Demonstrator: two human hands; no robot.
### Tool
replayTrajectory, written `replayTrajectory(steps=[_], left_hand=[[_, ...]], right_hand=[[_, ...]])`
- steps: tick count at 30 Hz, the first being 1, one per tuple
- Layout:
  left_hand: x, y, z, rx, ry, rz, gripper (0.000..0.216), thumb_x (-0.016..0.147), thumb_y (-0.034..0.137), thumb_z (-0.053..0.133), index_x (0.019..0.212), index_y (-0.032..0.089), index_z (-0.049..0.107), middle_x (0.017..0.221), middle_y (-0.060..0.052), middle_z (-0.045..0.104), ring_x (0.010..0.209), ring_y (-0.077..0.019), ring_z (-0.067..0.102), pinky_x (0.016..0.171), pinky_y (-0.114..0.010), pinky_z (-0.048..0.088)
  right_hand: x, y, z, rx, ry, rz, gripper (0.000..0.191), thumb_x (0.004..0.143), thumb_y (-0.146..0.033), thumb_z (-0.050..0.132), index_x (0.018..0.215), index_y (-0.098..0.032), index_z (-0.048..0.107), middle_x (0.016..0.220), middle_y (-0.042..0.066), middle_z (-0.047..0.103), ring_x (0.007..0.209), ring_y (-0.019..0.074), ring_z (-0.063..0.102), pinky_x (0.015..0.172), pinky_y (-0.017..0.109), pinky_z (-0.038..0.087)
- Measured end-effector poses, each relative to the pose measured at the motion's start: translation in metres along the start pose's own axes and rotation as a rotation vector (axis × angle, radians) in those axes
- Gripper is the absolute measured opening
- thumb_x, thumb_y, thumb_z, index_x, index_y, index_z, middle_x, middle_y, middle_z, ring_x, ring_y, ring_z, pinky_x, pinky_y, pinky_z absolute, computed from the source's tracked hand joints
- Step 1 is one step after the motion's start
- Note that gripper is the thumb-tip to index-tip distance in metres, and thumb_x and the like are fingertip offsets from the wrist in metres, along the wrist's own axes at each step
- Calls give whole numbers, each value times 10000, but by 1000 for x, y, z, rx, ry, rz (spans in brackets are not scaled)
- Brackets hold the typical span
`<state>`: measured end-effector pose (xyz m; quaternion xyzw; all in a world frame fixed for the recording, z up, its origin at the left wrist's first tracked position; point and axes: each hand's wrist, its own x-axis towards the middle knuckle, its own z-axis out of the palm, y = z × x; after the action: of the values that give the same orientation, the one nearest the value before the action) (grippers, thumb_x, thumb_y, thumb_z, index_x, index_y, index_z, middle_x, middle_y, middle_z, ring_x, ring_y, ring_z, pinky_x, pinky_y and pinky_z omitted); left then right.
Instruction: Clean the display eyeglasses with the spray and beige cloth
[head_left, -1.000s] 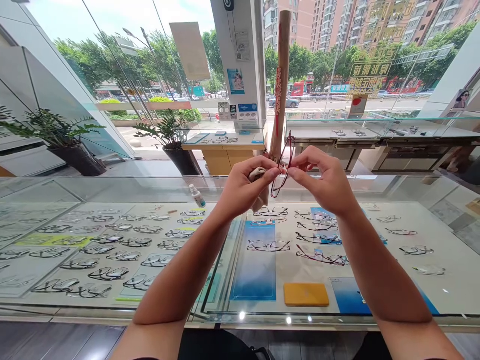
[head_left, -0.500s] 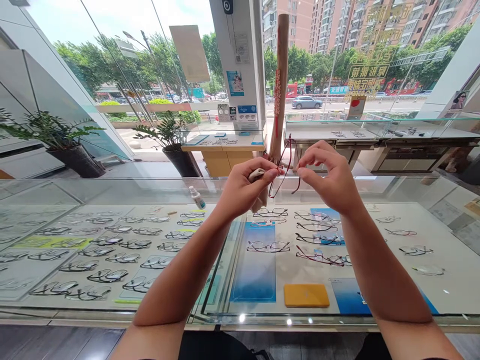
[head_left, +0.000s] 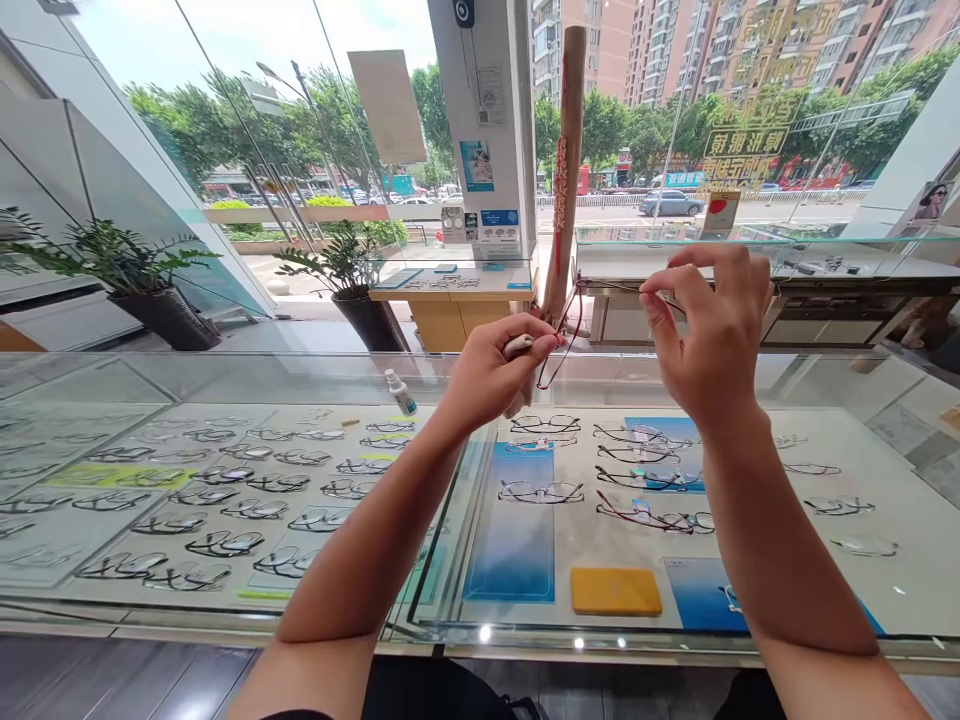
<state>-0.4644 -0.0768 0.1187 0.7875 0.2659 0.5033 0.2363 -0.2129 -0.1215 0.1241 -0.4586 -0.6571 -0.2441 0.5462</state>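
Above the glass counter, my left hand (head_left: 495, 368) pinches a pair of eyeglasses (head_left: 578, 312) with a thin dark-red frame near its middle. A pale cloth (head_left: 517, 345) is tucked in the same hand, with part of it hanging below the palm. My right hand (head_left: 712, 325) is raised to the right, thumb and forefinger closed on the end of one temple arm, which stretches out nearly level from the frame. The glasses are seen edge-on, so their far lens is hard to make out.
Under the glass of the counter (head_left: 480, 637) lie rows of eyeglasses and a yellow case (head_left: 616, 591). A small spray bottle (head_left: 400, 392) stands left of my left hand. Beyond are a wooden post (head_left: 568, 150), potted plants (head_left: 367, 322) and a lower display cabinet (head_left: 431, 318).
My right hand has moved up and to the right, and the temple arm now reaches out sideways from the frame. My left hand stays almost in place with the glasses and cloth.
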Motion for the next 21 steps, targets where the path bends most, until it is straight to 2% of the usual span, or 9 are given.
replayTrajectory(steps=[5, 10, 12, 15, 17, 21], left_hand=[[1, -2, 1, -16, 24, 37, 201, 961, 392, 778, 859, 221, 797, 833, -46, 802, 653, -132, 624, 582, -295, 464], [0, -2, 3, -52, 114, 15, 214, 951, 427, 818, 880, 225, 824, 861, -63, 812, 730, -162, 685, 598, -292, 489], [0, -2, 3, -48, 124, 16, 225, 953, 441, 831, 879, 228, 832, 891, -68, 824, 756, -165, 691, 626, -297, 507], [-1, -3, 3, -43, 114, 16, 244, 951, 463, 850, 876, 231, 835, 822, -46, 794, 682, -142, 637, 613, -297, 488], [-2, -3, 3, -45, 115, 15, 253, 949, 473, 858, 886, 229, 833, 786, -35, 774, 648, -134, 607, 601, -299, 472], [-2, -3, 2, -52, 151, 33, 251, 962, 468, 848, 894, 227, 826, 845, -44, 802, 684, -145, 630, 640, -313, 509]], right_hand=[[0, 1, -1, 35, -5, -20, 198, 1115, -367, 566, 1137, -332, 760, 1378, 152, 665, 1338, 453, 547, 1082, 705, 422], [-6, -13, 6, 29, 32, -52, 252, 1093, -344, 599, 1305, -348, 733, 1365, 134, 678, 1322, 436, 593, 1109, 695, 454], [-10, -22, 11, 79, -46, -84, 261, 1078, -303, 614, 1296, -363, 745, 1341, 114, 694, 1298, 423, 607, 1112, 668, 455], [-15, -32, 22, 146, -166, -129, 278, 1061, -249, 628, 1258, -381, 772, 1320, 87, 716, 1276, 405, 615, 1104, 635, 448], [-17, -34, 28, 146, -176, -144, 283, 1059, -236, 627, 1257, -371, 778, 1316, 82, 726, 1266, 393, 621, 1101, 627, 447], [-18, -32, 33, 102, -125, -135, 266, 1047, -239, 640, 1244, -346, 783, 1293, 79, 740, 1248, 377, 627, 1105, 631, 462]])
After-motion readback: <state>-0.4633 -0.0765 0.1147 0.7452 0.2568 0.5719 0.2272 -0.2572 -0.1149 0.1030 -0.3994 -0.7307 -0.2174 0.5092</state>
